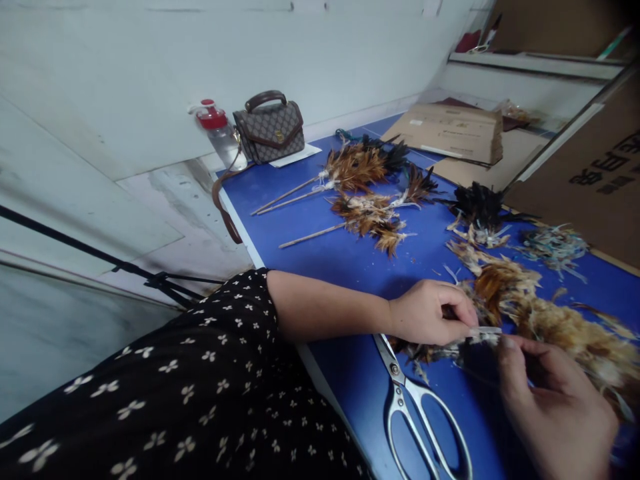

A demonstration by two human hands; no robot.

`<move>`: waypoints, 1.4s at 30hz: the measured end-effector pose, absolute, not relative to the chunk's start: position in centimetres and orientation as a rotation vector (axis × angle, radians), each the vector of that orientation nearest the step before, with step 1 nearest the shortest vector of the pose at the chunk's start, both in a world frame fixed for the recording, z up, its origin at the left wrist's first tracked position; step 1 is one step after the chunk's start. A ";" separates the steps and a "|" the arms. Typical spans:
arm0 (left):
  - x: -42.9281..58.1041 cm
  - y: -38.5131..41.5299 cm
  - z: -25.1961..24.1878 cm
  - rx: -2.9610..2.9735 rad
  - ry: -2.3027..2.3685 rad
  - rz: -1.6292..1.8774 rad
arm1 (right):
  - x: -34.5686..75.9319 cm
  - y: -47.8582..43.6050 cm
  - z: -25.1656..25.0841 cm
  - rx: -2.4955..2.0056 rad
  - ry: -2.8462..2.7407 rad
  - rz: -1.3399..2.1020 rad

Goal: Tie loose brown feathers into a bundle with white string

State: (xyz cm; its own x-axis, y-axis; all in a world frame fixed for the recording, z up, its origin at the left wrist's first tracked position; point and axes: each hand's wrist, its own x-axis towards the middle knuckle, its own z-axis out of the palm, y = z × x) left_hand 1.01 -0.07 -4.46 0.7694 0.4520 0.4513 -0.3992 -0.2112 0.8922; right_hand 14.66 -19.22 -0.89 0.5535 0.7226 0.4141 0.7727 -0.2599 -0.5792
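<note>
My left hand reaches across the blue table, thumb and forefinger pinched on one end of a pale, translucent plastic strip. At the strip's other end, the thumb and forefinger of my right hand are closed on it. Dark and pale feathers lie beneath my left hand, partly hidden by it. Bunches of tan and cream feathers spread just beyond my right hand. Metal scissors rest near the table's front edge, their blades partly under my left forearm.
Feather bunches on sticks lie farther back, beside black feathers and a tangle of pale strips. A handbag and a red-capped bottle stand at the far corner. Cardboard lies behind; a carton borders the right.
</note>
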 end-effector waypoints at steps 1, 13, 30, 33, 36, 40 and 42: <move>1.0 0.0 -4.4 1.613 0.043 0.759 | 14.7 -19.3 -1.0 -2.023 -1.207 -0.096; 0.6 -0.6 -3.8 1.903 0.115 0.664 | 13.0 -18.5 -0.3 -1.702 -1.614 -0.147; 1.7 -2.9 -4.7 1.290 0.481 0.690 | 11.9 -18.8 -0.9 -1.621 -1.399 -0.143; 1.3 -2.9 -4.2 1.309 0.463 0.635 | 11.1 -19.0 -0.9 -1.623 -1.234 0.079; 0.8 -2.8 -3.6 1.205 0.427 0.506 | 10.9 -19.2 -0.8 -1.594 -1.050 0.267; 0.8 -2.4 -3.1 0.993 0.382 0.441 | 11.7 -19.4 -0.8 -1.592 -1.087 0.313; 1.1 -2.2 -3.0 0.894 0.340 0.419 | 12.3 -19.6 -1.0 -1.604 -1.090 0.313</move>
